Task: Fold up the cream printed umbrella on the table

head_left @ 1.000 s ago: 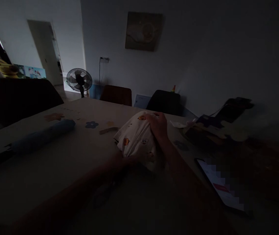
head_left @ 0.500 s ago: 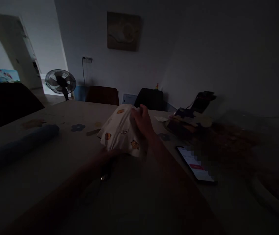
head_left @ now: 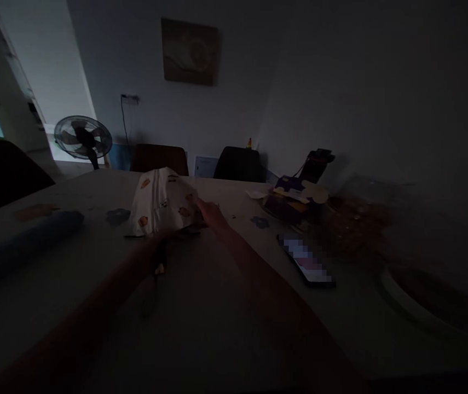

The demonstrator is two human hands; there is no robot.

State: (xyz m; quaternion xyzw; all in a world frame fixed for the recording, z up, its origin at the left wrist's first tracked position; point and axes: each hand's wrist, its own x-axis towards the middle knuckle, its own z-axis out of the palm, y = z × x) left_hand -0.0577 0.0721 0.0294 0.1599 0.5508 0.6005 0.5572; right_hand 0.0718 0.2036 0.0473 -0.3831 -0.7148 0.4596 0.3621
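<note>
A white cloth (head_left: 162,202) printed with small orange-brown cartoon figures stands bunched up over the table, in front of both arms. My right hand (head_left: 209,212) is at its right side, fingers bent against the fabric and closed on its edge. At the lower front edge is my left hand (head_left: 168,236); its fingers are hidden under the cloth and in deep shade. A thin dark edge shows beneath the fabric on both sides. Just below my left wrist is a small dark thing with a glint (head_left: 160,268), too dim to name.
A phone (head_left: 307,262) with its screen lit lies to the right. Behind it are an opened purple box (head_left: 287,200) and a clear bag of reddish things (head_left: 357,224). A rolled blue bundle (head_left: 28,238) lies at left. Chairs (head_left: 237,164) and a fan (head_left: 84,137) stand beyond the table.
The cloth has shifted left and spread out wider. My right hand has come down from its top to its right side. The whole view has turned slightly to the right.
</note>
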